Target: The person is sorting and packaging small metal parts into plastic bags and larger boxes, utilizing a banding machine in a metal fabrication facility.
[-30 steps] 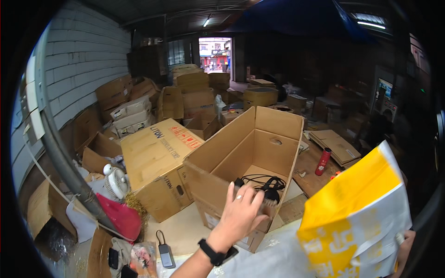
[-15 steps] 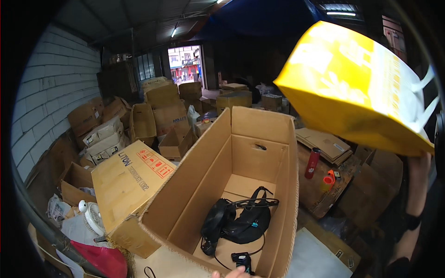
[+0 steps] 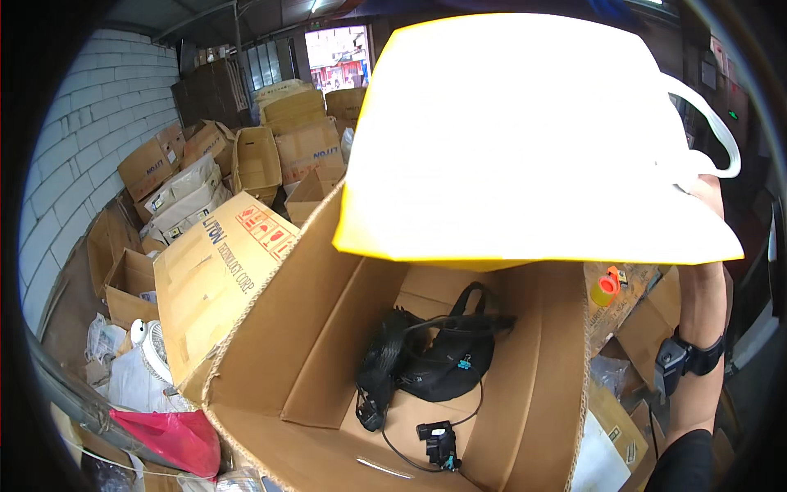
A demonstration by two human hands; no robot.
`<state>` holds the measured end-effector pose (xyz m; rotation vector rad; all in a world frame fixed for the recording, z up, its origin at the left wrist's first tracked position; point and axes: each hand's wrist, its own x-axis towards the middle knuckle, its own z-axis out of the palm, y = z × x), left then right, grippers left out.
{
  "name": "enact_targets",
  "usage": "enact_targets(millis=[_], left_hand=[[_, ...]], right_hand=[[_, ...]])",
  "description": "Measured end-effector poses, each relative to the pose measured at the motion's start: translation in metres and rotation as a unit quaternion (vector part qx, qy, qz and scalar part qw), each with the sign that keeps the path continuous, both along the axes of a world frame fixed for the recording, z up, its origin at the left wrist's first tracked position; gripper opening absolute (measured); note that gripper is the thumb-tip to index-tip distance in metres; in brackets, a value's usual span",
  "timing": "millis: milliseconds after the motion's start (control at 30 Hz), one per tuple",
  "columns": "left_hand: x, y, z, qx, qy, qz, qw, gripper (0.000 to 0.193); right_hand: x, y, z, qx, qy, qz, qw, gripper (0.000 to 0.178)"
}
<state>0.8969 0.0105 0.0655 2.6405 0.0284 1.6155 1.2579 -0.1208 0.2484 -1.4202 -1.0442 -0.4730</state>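
My right hand grips a yellow and white shopping bag beside its white handles; the bag hides most of the fingers. The bag is tilted above an open cardboard box and covers its far end. Its near face is glaringly white. Black bags with straps, one like a waist pack, lie on the box floor. A small black device on a cable sits nearer to me in the box. A black band with a small unit is strapped round my right forearm. My left hand is out of view.
Left of the open box leans a closed cardboard carton. Farther left are a white fan and a pink-red bag. An orange tape roll lies to the right. More cartons pile up at the back by a white block wall.
The bag has swung left and down from the upper right to over the box, my right hand with it. The fingers at the box's near edge have left the view.
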Motion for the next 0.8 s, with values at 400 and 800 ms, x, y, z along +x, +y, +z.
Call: enact_targets(millis=[400,800], left_hand=[[-0.038,0.010,-0.026,0.230,0.127,-0.102,0.959,0.023],[-0.003,0.016,0.041,0.146,0.135,-0.107,0.974,0.017]], right_hand=[[0.001,0.124,-0.016,-0.256,-0.090,-0.308,0.912,0.021],[0.004,0.141,-0.040,-0.483,-0.111,-0.107,0.862,0.023]])
